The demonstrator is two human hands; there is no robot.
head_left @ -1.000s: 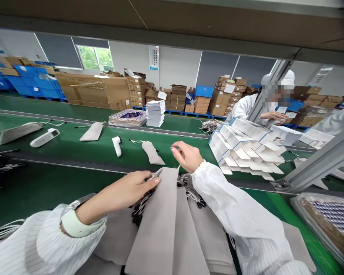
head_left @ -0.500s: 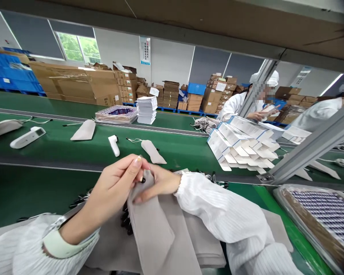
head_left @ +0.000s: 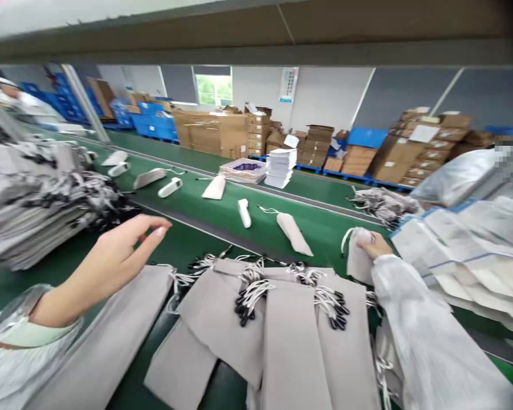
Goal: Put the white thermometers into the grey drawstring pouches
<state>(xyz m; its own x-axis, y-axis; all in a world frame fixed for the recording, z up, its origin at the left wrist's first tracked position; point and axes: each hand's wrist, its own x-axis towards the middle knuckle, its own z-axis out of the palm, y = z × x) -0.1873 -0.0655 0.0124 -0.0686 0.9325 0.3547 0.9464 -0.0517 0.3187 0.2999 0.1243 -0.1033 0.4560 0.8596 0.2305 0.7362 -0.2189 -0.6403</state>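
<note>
Grey drawstring pouches (head_left: 290, 336) lie fanned out on the green surface (head_left: 188, 245) in front of the person, cords and black toggles bunched at their top ends. Right hand (head_left: 370, 246) is closed around one more grey pouch (head_left: 358, 259), gripping it at the far right edge of the fan, white cord looped over the top of it. Left hand (head_left: 119, 256) hovers over the surface with fingers loosely spread and extended, holding nothing, just above the leftmost pouch (head_left: 111, 336). Beyond the hands, the conveyor belt (head_left: 222, 208) carries a white handheld thermometer (head_left: 243, 212) with a filled pouch (head_left: 294, 233) near it, plus more thermometers and pouches further left. Big pile of pouches (head_left: 38, 199) sits at far left, blurred. Stack of white cartons (head_left: 470, 256) sits at right, also blurred. Another person in white (head_left: 465, 171) stands behind the cartons. Cardboard boxes (head_left: 214, 132) line the back wall.
</note>
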